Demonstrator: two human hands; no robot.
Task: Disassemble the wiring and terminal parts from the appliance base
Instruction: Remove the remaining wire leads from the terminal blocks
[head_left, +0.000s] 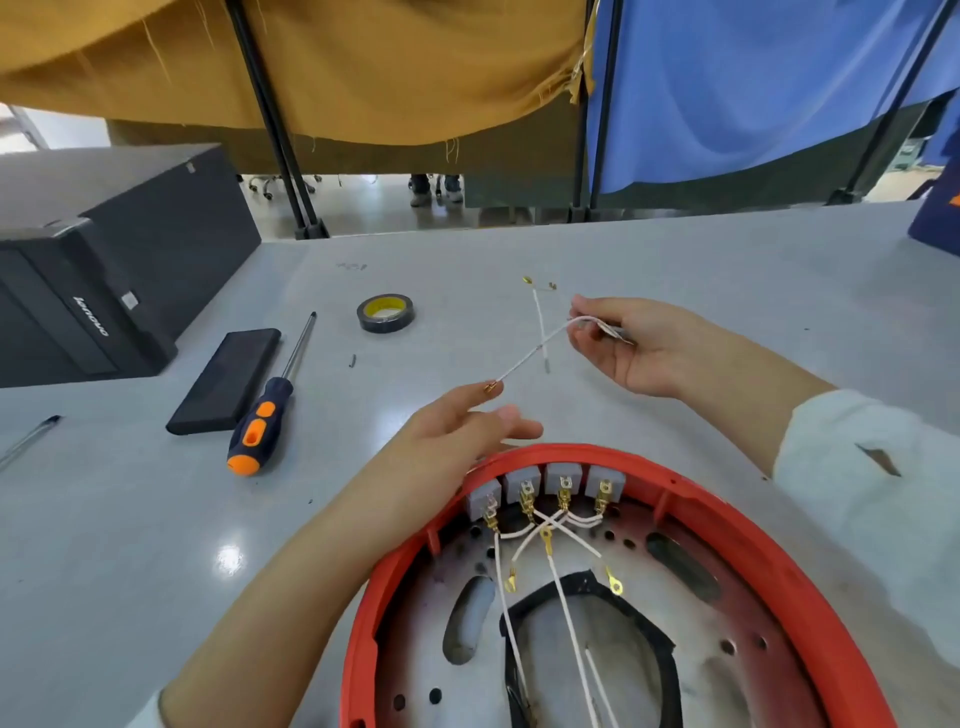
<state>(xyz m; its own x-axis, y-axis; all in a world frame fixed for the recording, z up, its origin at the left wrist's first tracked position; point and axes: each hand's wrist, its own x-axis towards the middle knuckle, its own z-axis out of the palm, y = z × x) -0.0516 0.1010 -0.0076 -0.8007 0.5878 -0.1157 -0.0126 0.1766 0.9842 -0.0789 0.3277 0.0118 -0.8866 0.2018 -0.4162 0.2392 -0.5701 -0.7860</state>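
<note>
Head view, workstation w/ grey table (156, 519). Red-rimmed appliance base (810, 587) lies at the near edge, inside facing up, perforated metal plate visible. Four grey terminal blocks (561, 480) sit in a row along the far inner rim; white wires w/ brass lugs (545, 566) run from them across the plate, some lug ends lying loose. Right hand (644, 348) is raised above the table beyond the base, fingers pinched on one end of a freed white wire (530, 353); the wire slopes down-left, its brass tip near the left fingertips; contact cannot be told. Left hand (462, 431) hovers just past the base rim, fingers spread apart, gripping nothing. A second loose white wire (540, 322) lies on the table behind. Left of the hands: orange/black screwdriver (265, 415), flat black case (226, 382), roll of black tape (385, 313), black computer tower (104, 260). Ochre and blue curtains hang at rear.
</note>
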